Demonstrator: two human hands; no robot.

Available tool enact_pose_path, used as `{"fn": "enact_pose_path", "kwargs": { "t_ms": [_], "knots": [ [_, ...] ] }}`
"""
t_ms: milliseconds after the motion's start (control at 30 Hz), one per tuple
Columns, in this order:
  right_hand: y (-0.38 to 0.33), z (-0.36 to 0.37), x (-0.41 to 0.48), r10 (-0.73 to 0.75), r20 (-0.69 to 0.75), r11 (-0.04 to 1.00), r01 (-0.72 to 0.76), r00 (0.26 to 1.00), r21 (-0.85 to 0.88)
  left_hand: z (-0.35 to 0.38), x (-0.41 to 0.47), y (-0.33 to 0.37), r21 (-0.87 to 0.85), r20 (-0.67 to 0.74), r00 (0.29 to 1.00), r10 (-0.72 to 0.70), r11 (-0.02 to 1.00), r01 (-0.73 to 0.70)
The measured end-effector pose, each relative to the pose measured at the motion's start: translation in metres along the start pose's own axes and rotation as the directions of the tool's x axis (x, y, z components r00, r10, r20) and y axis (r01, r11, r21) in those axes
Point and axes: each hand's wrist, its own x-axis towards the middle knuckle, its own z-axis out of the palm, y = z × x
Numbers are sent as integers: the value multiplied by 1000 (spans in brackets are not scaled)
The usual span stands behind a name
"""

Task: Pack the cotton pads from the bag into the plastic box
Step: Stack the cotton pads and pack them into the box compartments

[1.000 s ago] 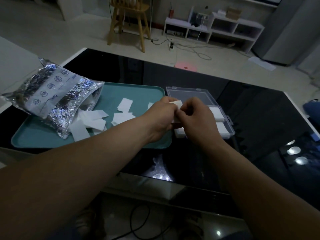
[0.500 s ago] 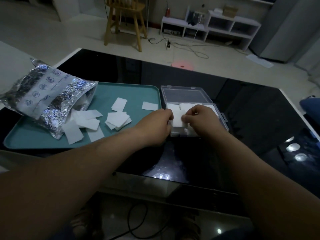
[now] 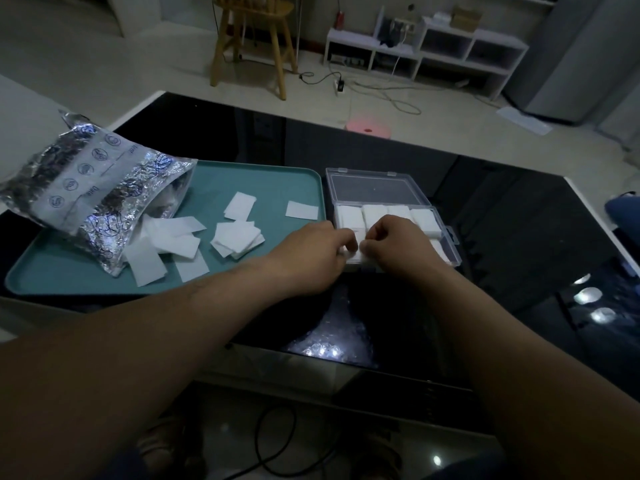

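Head view, left hand [image 3: 311,254] and right hand [image 3: 398,247] pinch-grip pads [image 3: 356,253] in plastic box [image 3: 374,188], bag [image 3: 93,192] spilling more

The left hand [image 3: 311,254] and right hand [image 3: 398,247] cover the plastic box's [image 3: 450,239] near compartments, hiding what they hold. Left of it, the bag's [image 3: 97,192] print is illegible.
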Motion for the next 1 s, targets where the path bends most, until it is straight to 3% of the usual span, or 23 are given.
{"fn": "enact_pose_path", "kwargs": {
  "t_ms": [167,300,500,600,867,1000],
  "knots": [
    [-1,4,-1,-43,-98,989,28,994,-148,-3,-8,1,54,-7,1000,12,998,-11],
    [-25,13,-1,-185,-180,976,160,966,-146,-28,-25,-9,132,-79,997,18,991,-8],
    [-78,43,6,-379,-56,907,359,924,-221,-69,-57,-73,238,-210,948,-240,928,287],
    [-90,56,25,-337,-14,900,318,941,-297,-70,-60,-94,300,-151,921,-360,871,390],
    [-107,68,55,-223,137,798,262,965,-542,-71,-8,-126,89,-162,891,-423,893,440],
    [-107,73,65,-167,146,815,220,975,-536,-73,18,-131,69,-112,855,-506,855,515]
  ]
}}
